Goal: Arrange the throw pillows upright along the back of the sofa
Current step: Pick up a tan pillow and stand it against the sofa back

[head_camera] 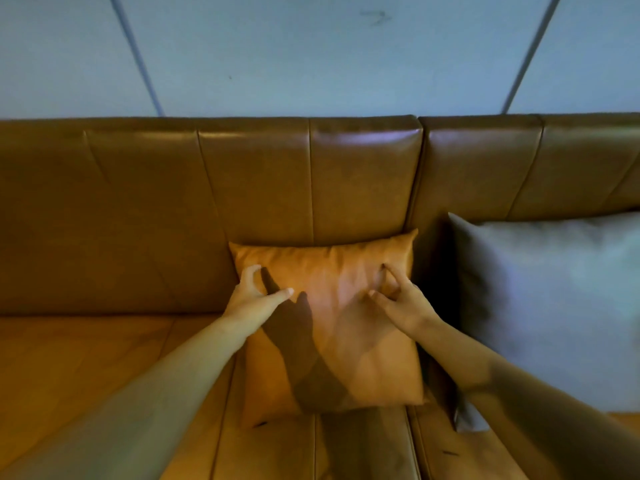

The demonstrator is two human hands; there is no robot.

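An orange throw pillow leans against the backrest of the brown leather sofa, at its middle. My left hand rests on the pillow's upper left edge, fingers curled around the side and thumb spread across the front. My right hand is on the upper right of the pillow's face, its fingers bent and pinching the fabric. A larger grey pillow stands upright against the backrest just to the right, apart from the orange one by a narrow dark gap.
The sofa seat stretches out to the left of the orange pillow. Behind the sofa rises a pale blue wall with two slanted dark lines.
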